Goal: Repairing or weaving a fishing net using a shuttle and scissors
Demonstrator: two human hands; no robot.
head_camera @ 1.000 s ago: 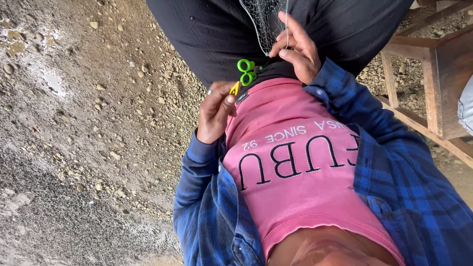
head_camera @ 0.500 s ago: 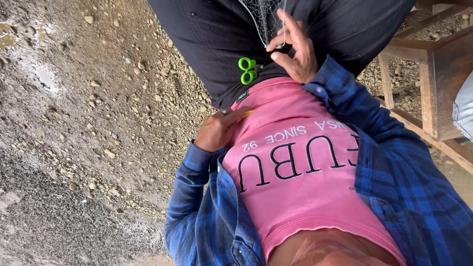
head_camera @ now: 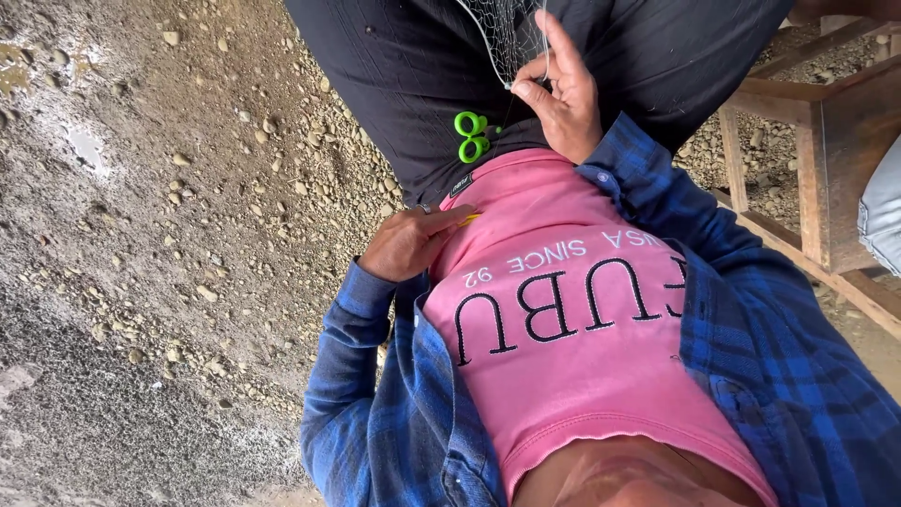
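— Where is the right hand (head_camera: 563, 94)?
— Upper middle of the frame, over the lap. Thumb and forefinger are pinched together on the fine net (head_camera: 511, 33), and the other fingers fan upward, probably to keep the mesh taut and clear of the grip.

— And the left hand (head_camera: 411, 242)?
— Centre left, resting against the hem of the pink shirt (head_camera: 582, 357). Its fingers are curled closed around a small yellow thing (head_camera: 469, 219). Only the tip shows, so I cannot tell what it is.

— What are the green loops?
— The handles of a pair of green scissors (head_camera: 472, 136), lying on the black trousers (head_camera: 394, 75) between the two hands, likely parked there within easy reach.

— Any containers?
— None in view. The lap carries everything. There is gravel ground (head_camera: 188, 235) on the left and a wooden frame (head_camera: 815, 169) at the right edge.
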